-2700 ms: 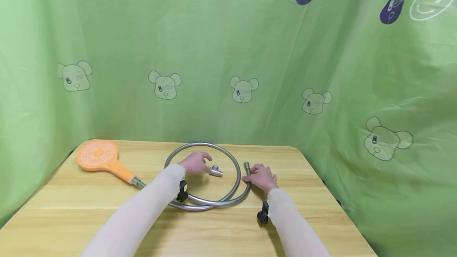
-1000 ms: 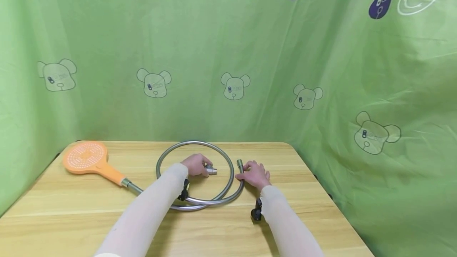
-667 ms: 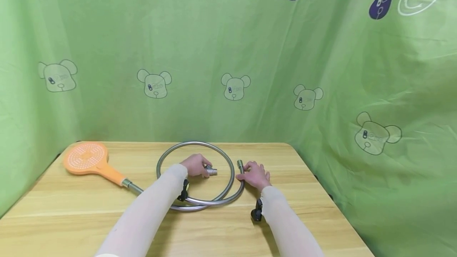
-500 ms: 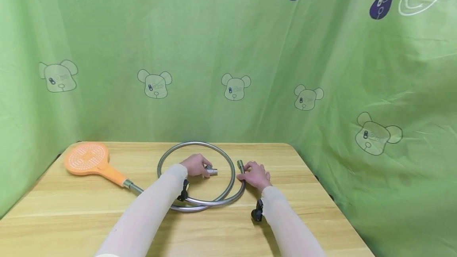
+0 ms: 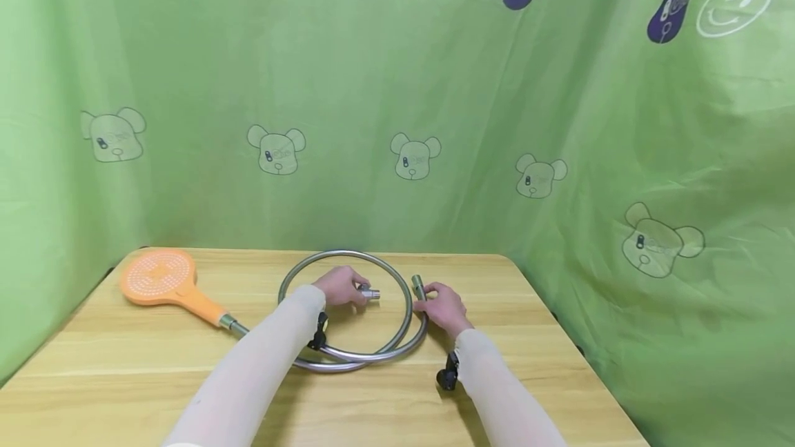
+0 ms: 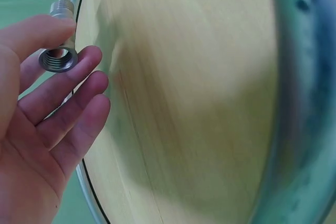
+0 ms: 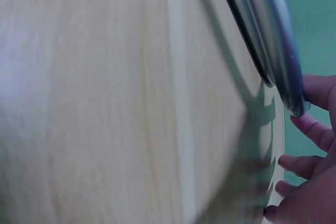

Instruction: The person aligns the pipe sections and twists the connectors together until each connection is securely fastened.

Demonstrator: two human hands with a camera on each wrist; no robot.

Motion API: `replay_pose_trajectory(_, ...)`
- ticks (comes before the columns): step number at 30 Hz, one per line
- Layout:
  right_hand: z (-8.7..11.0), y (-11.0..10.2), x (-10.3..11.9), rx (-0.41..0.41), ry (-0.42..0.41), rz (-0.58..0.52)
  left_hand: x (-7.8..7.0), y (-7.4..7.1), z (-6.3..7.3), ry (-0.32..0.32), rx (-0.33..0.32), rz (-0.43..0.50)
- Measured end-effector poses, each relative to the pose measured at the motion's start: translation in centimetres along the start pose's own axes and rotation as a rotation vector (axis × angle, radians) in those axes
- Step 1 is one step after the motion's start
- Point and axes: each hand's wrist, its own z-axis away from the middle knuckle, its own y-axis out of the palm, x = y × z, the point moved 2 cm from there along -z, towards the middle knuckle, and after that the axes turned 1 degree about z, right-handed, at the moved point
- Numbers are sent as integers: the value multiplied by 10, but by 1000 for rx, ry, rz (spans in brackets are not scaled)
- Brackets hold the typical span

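Two hands engaged. Left hand [image 5: 339, 286] pinches a threaded metal fitting [image 6: 59, 59] between thumb and index finger, other fingers extended; right hand [image 5: 444, 307] pinches the metal shower hose [image 5: 334, 367] just below its end coupling [image 5: 417, 283]. Judgement on handling: best to leave both threads uncovered, grip close behind the coupling against flexing, bring axes in line. Position: fitting at the left fingertips, apart from the coupling, which projects past the right fingers. Hose coils on bench [image 5: 385, 409], leading left to orange shower head [image 5: 159, 276].
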Motion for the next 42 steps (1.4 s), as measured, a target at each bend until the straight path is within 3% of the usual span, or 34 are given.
replay_pose_trajectory(10,-3,6,2,-60,-41,-84,5,-8,1,23,-26,45)
replay_pose_trajectory(19,-4,9,11,33,-14,-302,3,-20,7,11,-55,17)
replay_pose_trajectory(28,-6,8,17,62,-27,-260,1,-28,16,42,-63,2)
replay_pose_trajectory(42,-11,14,37,70,-201,-215,23,-30,16,29,-125,-43)
